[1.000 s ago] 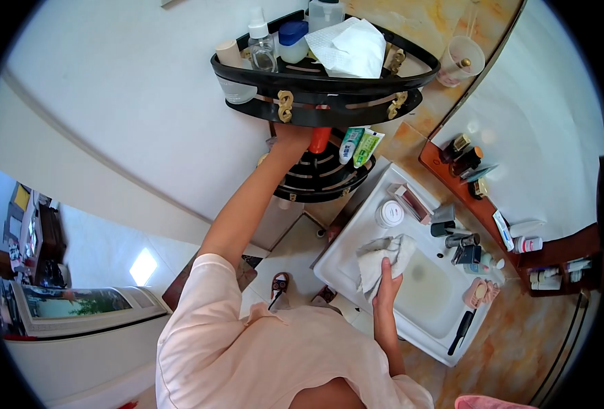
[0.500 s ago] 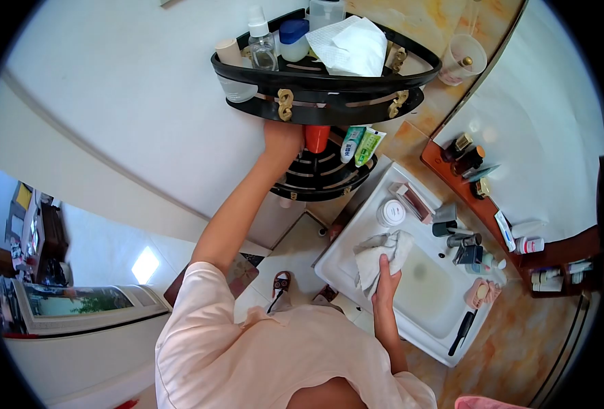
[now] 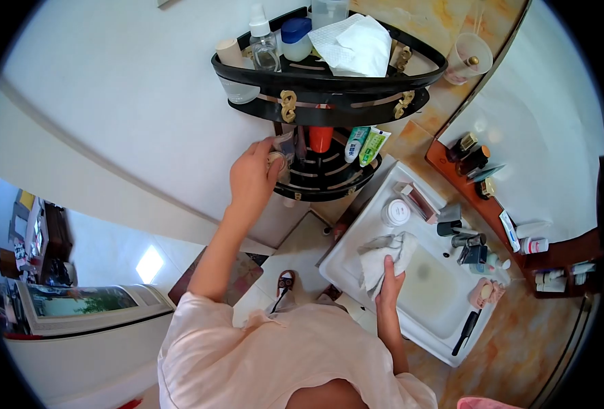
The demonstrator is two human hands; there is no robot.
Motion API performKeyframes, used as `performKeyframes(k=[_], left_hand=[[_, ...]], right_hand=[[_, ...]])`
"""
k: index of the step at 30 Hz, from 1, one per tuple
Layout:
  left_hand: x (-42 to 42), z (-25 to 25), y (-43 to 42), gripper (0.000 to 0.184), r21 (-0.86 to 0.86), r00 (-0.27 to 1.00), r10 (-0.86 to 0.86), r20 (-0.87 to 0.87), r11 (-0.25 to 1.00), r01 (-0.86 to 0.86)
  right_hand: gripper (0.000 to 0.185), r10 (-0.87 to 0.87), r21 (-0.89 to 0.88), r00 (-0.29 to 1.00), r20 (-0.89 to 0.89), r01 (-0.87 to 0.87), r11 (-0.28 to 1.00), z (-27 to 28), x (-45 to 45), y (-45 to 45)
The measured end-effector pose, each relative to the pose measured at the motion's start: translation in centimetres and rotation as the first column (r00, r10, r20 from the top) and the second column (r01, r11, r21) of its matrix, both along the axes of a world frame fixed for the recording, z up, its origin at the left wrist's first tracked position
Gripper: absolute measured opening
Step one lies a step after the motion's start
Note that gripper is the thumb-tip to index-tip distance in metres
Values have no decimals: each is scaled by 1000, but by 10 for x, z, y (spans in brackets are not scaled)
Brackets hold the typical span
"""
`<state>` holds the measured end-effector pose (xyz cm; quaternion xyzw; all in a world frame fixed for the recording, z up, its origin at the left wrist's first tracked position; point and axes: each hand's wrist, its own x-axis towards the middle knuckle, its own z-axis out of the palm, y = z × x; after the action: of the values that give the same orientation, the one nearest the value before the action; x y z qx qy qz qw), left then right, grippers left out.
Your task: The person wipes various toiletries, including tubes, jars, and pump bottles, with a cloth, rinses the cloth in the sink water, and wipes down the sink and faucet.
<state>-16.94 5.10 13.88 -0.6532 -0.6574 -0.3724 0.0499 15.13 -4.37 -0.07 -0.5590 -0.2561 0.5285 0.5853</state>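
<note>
My left hand (image 3: pixel 251 174) is at the left end of the lower black corner shelf (image 3: pixel 329 178). Its fingers close around a small clear item with a beige round part (image 3: pixel 277 159), whose exact kind I cannot make out. Beside it on that shelf stand a red container (image 3: pixel 321 138) and two toothpaste tubes, one teal (image 3: pixel 357 144) and one green (image 3: pixel 373 148). My right hand (image 3: pixel 389 281) grips a crumpled whitish cloth (image 3: pixel 386 258) over the near left part of the white washbasin (image 3: pixel 343 262).
The upper black shelf (image 3: pixel 329 83) carries a spray bottle (image 3: pixel 263 44), a blue-capped jar (image 3: pixel 296 39) and white tissue (image 3: pixel 356 48). A white tub (image 3: pixel 396 213), dark bottles and a pink soap dish (image 3: pixel 486 293) line the basin. A mirror (image 3: pixel 540 136) is at right.
My left hand has drawn back from under the upper shelf, down and to the left, bringing the small clear item into view. My right hand keeps its hold on the cloth.
</note>
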Motion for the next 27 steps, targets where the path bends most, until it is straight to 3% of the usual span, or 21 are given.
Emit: performKeyframes(k=[6,12,15,18,21,24,27], left_hand=[[-1,-48,-5,68,-186,988,140,61,974,-127],[2,-61,3,67,-91,983,168,75,983,-162],[6,-58,1,59,-84,963,191,188,980,-178],[13,-46,-9,56,80,928,90,362,989,-127],[20,-31,-22,56,201,915,-30,403,978,-56],[41,-4,-41,58,154,928,-143,343,983,95],[74,3,-52,59,131,780,-391,489,917,377]], right_hand=[[42,71,-49,997,-21,-72,996,-7,-3,3],[42,127,-46,991,-50,-129,991,-2,-15,8],[44,103,-25,994,-29,-104,994,5,-21,7],[45,74,-31,997,-6,-74,997,6,-19,4],[44,77,-6,997,-28,-77,997,18,-17,2],[46,117,121,993,-4,-116,986,33,-17,4],[55,176,199,980,-89,-156,968,-4,5,12]])
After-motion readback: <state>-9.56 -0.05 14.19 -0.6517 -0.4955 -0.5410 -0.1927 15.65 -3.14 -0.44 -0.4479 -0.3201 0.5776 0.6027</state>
